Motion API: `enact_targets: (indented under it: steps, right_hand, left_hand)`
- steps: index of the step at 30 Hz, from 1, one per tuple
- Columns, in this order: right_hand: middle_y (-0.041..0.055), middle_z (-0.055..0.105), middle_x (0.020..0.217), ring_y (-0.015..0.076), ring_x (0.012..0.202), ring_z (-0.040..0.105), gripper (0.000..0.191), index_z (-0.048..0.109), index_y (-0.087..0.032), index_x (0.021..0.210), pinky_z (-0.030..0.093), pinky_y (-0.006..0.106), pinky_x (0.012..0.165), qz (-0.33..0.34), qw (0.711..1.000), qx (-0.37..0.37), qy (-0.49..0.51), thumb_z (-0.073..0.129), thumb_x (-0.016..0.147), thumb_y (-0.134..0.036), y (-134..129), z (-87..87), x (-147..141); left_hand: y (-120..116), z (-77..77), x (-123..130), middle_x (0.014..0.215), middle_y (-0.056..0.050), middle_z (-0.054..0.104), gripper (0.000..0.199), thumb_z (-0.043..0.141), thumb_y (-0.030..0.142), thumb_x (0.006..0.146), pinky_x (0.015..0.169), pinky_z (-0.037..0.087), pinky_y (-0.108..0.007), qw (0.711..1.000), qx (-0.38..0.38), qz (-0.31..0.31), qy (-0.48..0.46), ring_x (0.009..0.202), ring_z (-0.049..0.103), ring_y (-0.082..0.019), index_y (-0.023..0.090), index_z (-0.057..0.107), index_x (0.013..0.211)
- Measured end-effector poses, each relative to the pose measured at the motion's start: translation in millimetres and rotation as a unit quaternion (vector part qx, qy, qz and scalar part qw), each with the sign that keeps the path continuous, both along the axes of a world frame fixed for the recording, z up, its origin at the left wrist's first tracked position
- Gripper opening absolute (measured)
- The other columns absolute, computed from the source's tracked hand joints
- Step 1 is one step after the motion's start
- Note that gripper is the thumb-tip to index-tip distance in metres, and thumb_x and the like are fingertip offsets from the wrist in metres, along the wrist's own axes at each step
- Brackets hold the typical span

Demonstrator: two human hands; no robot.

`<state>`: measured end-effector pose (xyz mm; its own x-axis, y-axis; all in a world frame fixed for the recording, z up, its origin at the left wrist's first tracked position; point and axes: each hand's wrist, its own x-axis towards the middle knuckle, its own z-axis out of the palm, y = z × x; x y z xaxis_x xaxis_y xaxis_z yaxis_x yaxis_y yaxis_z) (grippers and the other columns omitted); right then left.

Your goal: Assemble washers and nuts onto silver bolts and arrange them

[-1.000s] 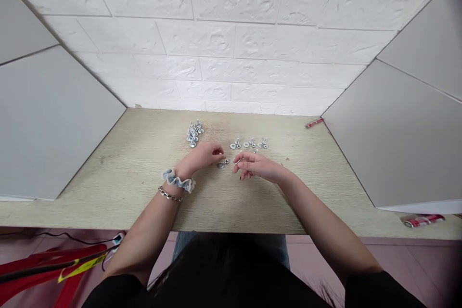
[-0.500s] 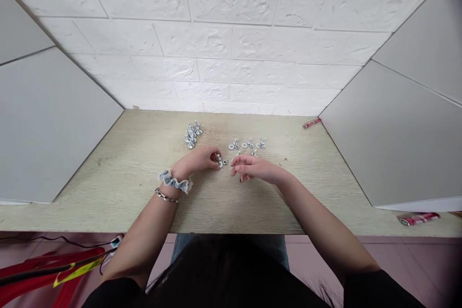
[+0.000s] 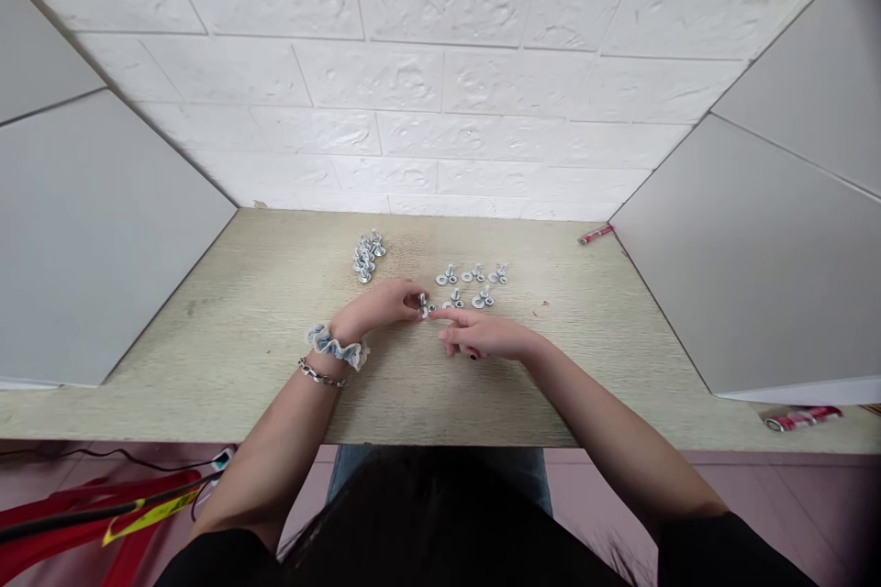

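My left hand (image 3: 391, 301), with a scrunchie and a chain bracelet at its wrist, is closed with thumb and forefinger about a small upright bolt (image 3: 422, 301). At the thumb tip lies a flat washer (image 3: 425, 313), partly hidden. My right hand (image 3: 485, 336) stretches its forefinger to the left, the tip at a nut (image 3: 431, 308); its other fingers are loosely bent and seem to hold nothing. Just beyond the right hand are two sets of bolt, washer and nut, one around a bolt (image 3: 455, 296) and one around another bolt (image 3: 485, 293).
Three more sets stand in a row behind, including a bolt (image 3: 502, 271). A pile of bolts (image 3: 366, 257) lies at the back left. One red battery-like cylinder (image 3: 596, 235) is in the back right corner, another red cylinder (image 3: 804, 419) near the front right edge. White panels flank the table.
My left hand has shifted slightly right with the bolt and washer. My right hand has lowered a little toward me and extended its forefinger to the nut, uncovering the two nearer sets.
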<state>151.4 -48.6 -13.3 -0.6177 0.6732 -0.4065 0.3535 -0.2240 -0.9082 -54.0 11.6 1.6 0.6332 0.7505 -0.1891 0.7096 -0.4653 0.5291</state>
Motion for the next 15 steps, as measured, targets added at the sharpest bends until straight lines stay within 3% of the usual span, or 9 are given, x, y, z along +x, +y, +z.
enact_targets:
  steps: [3,9,15]
  right_hand:
    - [0.0005,0.060,0.077,0.0048,0.047,0.041,0.059,0.036,-0.025,0.133,0.032,0.018,0.040,-0.003,1.000,-0.006,-0.013,0.052,0.080,-0.046,0.4,0.6,-0.6]
    - [0.0002,0.059,0.075,0.0052,0.047,0.042,0.058,0.038,-0.025,0.132,0.031,0.018,0.038,-0.010,1.000,-0.014,-0.011,0.051,0.080,-0.047,0.5,-0.2,-1.5]
    - [0.0001,0.058,0.075,0.0045,0.046,0.042,0.051,0.040,-0.025,0.129,0.031,0.017,0.039,-0.007,1.000,-0.014,-0.015,0.048,0.083,-0.044,0.8,1.6,-1.3]
  left_hand:
    - [-1.0,0.9,0.2,0.092,-0.004,0.058,0.040,0.058,0.025,0.068,0.069,0.040,-0.023,1.000,0.005,-0.011,-0.009,0.075,0.054,-0.014,0.019,0.063,0.107]
    - [-0.4,-1.3,-0.2,0.086,-0.003,0.060,0.036,0.057,0.024,0.068,0.068,0.040,-0.024,1.000,0.006,-0.022,-0.016,0.071,0.054,-0.014,0.020,0.064,0.104]
    - [-2.4,-1.1,4.1,0.088,-0.004,0.062,0.047,0.062,0.031,0.067,0.069,0.040,-0.025,1.000,-0.003,-0.007,-0.011,0.074,0.055,-0.016,0.017,0.059,0.111]
